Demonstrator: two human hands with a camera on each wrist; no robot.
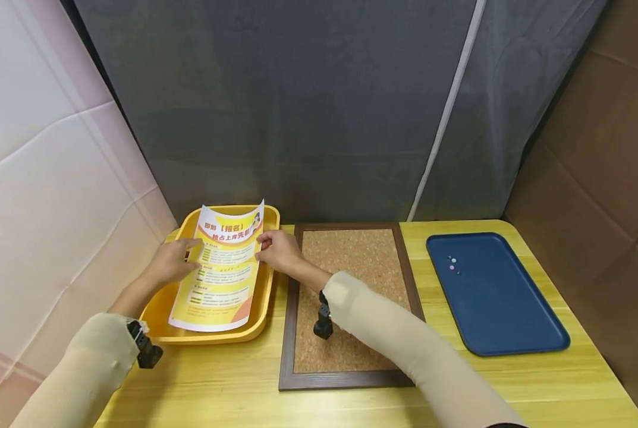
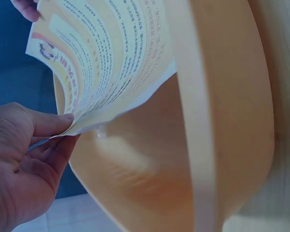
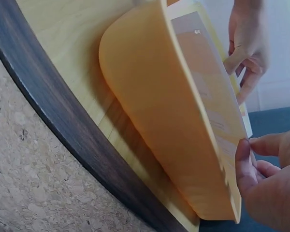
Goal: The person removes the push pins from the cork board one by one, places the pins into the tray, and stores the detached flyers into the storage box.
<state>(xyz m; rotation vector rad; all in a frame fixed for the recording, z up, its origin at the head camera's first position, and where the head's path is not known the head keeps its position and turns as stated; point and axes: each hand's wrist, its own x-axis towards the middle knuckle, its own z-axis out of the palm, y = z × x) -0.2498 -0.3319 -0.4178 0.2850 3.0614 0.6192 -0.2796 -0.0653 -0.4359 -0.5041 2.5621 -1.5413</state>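
A yellow and white printed flyer (image 1: 222, 267) is held by its two long edges over a yellow plastic tray (image 1: 158, 318). My left hand (image 1: 173, 260) pinches the left edge between thumb and fingers, as the left wrist view shows with the hand (image 2: 34, 154) on the bowed paper (image 2: 106, 58). On the opposite edge, my right hand (image 1: 280, 251) pinches the sheet; the right wrist view shows that hand's thumb and finger (image 3: 244, 162) meeting on the paper. The flyer curves, its top end raised above the tray's far rim.
A cork board (image 1: 351, 249) with a dark wooden frame lies right of the yellow tray, under my right forearm. Farther right, a blue tray (image 1: 506, 303) bears several small pushpin-like pieces (image 1: 453, 264). A grey curtain (image 1: 286, 119) stands behind the table (image 1: 233, 380).
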